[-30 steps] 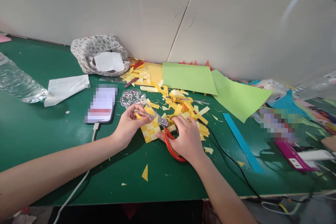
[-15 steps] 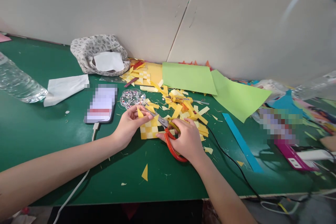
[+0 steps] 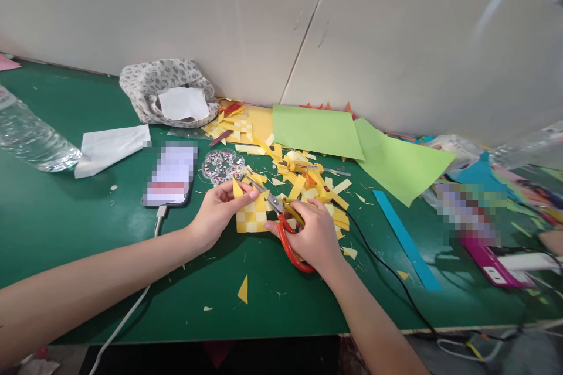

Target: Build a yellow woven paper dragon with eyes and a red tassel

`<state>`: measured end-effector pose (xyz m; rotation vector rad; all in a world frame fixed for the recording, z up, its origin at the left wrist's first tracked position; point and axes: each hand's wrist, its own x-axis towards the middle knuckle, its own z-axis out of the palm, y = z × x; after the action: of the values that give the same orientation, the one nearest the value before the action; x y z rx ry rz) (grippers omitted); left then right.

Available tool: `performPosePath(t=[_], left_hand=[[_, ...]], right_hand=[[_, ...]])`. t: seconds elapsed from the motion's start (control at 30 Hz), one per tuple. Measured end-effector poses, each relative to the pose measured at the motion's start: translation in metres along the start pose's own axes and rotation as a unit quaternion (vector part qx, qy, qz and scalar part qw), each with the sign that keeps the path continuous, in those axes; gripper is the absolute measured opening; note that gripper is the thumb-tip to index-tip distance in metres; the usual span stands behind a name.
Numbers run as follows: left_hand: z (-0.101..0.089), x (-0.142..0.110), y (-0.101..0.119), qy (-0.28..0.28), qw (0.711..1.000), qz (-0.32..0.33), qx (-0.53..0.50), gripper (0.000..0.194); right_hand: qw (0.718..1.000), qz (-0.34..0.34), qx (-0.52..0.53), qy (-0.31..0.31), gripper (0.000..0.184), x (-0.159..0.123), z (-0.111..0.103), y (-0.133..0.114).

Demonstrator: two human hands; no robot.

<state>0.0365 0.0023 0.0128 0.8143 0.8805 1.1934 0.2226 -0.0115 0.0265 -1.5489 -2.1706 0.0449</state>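
**Scissors at the Woven Yellow Paper**

My left hand (image 3: pixel 222 205) is closed on the checkered paper (image 3: pixel 251 220), a woven piece in yellow and cream, pinched near its upper edge between thumb and fingers. A pointed yellow corner sticks up beside my thumb. My right hand (image 3: pixel 313 231) is clamped on the scissors (image 3: pixel 277 205), its fingers and thumb at the handles, with a red loop curving out below my palm. The blades point up and to the left, reaching my left fingertips at the top of the paper; I cannot tell how far apart they stand. The paper is between my hands, just above the green tabletop (image 3: pixel 211 304) or touching it; I cannot tell which.

Just beyond my hands lie yellow scraps (image 3: pixel 299 186) in a loose heap, and near my left fingers sits a clear round case (image 3: pixel 223 165) of small colored bits. To the left of that is a phone (image 3: pixel 170 174) with a white cable (image 3: pixel 141 299) plugged in. Two green sheets (image 3: pixel 316 130) lie behind the heap, their edges meeting, and a blue strip (image 3: pixel 407 240) rests well to the right of my right hand. A single yellow triangle (image 3: pixel 243 289) lies nearer to me, below the paper.
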Motion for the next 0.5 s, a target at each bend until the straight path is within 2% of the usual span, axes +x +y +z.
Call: performPosePath(t=[0.5], left_hand=[[-0.0002, 0.0004, -0.0014, 0.001, 1.0, 0.004, 0.009, 0.016]], right_hand=[[1.0, -0.003, -0.001, 0.004, 0.04, -0.0004, -0.0011, 0.0]])
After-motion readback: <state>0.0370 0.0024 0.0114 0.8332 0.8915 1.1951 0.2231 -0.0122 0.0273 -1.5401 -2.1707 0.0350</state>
